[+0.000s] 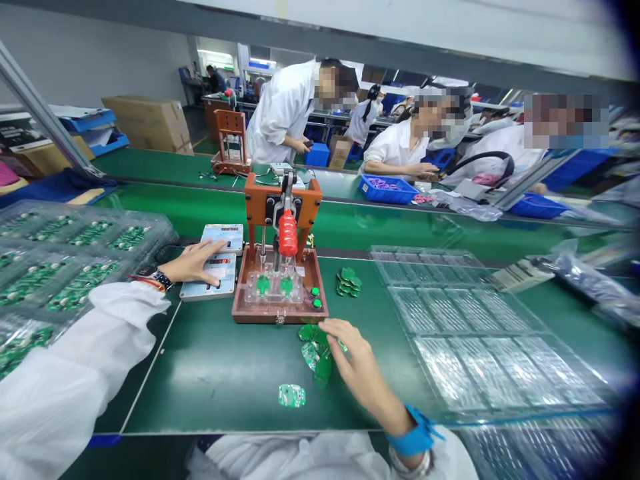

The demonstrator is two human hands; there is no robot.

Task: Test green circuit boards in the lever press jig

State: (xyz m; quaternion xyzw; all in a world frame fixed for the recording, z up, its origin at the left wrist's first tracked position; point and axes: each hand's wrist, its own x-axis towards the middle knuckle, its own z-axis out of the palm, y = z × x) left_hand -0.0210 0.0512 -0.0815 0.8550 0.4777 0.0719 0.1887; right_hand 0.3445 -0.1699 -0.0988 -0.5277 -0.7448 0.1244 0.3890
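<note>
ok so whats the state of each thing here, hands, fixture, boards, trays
left hand: open, flat on the meter box
right hand: fingers on the loose pile of boards
test fixture: red lever upright, two boards seated
single board: lying flat, apart from the pile
small stack of boards: untouched, right of fixture
clear tray: pockets look unfilled
left trays: filled with boards

Test fixture (280,293): orange-brown frame and base, red ribbed lever grip (288,233), two green push-buttons (315,297). Left of fixture: pale blue meter boxes (216,267) with red digits. Before and right of fixture: green circuit boards (316,350). Beneath: dark green bench mat (225,373). Far right of fixture: clear gridded blister trays (465,333). Sleeves white; wrist strap (416,437) blue.
</note>
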